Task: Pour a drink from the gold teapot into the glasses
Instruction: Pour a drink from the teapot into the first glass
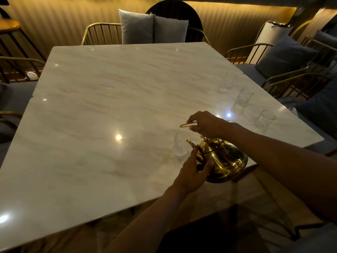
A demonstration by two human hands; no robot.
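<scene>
The gold teapot (223, 159) hangs tilted over the table's near right edge, its spout pointing left at the rim of a clear glass (180, 146). My right hand (207, 124) grips the thin gold handle above the pot. My left hand (194, 170) is pressed against the pot's front side below the spout, fingers wrapped on it. No liquid stream is visible. Three more clear glasses stand in a row along the right side: one far (227, 83), one in the middle (242, 100), one nearer (264, 119).
The marble table (109, 110) spans most of the view. Gold-framed chairs with grey cushions (153, 28) ring it at the back, left and right (284, 57). A wooden stool (9, 26) stands far left.
</scene>
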